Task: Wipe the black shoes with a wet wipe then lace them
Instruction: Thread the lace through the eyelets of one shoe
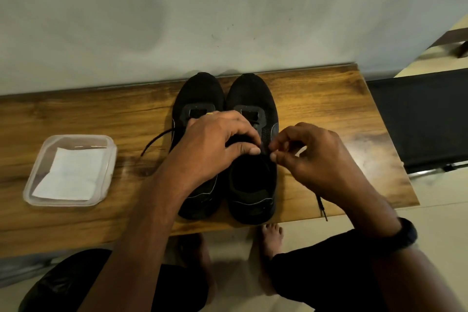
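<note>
Two black shoes stand side by side on a wooden bench [329, 99], toes toward the wall: the left shoe [196, 94] and the right shoe [250, 99]. My left hand [215, 144] reaches across the left shoe and pinches at the eyelet edge of the right shoe. My right hand [311, 157] pinches the black lace at the same spot, thumb and forefinger closed. One lace end [157, 138] trails left over the bench. Another lace end [321, 206] hangs off the front edge under my right wrist.
A clear plastic container [30, 185] with a white wet wipe [72, 175] in it sits on the bench to the left. A grey wall rises behind the bench. A dark chair [425, 119] stands at the right. My bare feet are on the floor below.
</note>
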